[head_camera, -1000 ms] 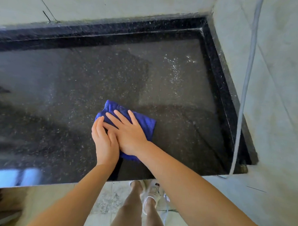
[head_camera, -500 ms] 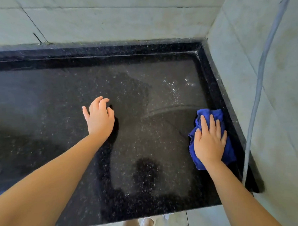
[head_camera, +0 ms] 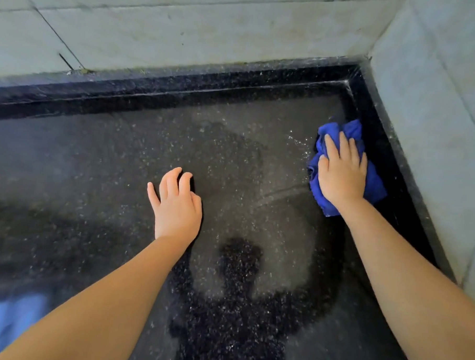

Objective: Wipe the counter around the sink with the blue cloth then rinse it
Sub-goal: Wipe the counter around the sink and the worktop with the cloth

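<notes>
Head view looks down on a dark speckled stone bench (head_camera: 123, 161) set into a corner of pale tiled wall (head_camera: 183, 33), with a raised black upstand (head_camera: 180, 95) running along the back and down the right side. The blue cloth (head_camera: 375, 186) lies bunched on the bench at the far right, touching the foot of the right-hand upstand, a short way in front of the back corner. The right hand (head_camera: 341, 176) lies flat on top of it, fingers (head_camera: 331, 147) straight and spread, pressing the cloth down rather than curling round it. The left hand (head_camera: 176, 204) rests near the middle of the bench, well apart from the cloth, its fingers loosely extended and holding nothing; whether the palm bears weight I cannot tell.

As to progress, the wiping step looks to be under way and not finished. A broad curved band across the middle and right of the bench reads lighter and duller than the stone beside it, and bright droplets sit just left of the cloth; this may be a wet streak, though reflections and the person's shadow make it hard to be sure. The back edge and the left part of the bench give no clear sign either way. No sink or tap appears in this view, so the rinse is, by my judgement, not yet begun.
</notes>
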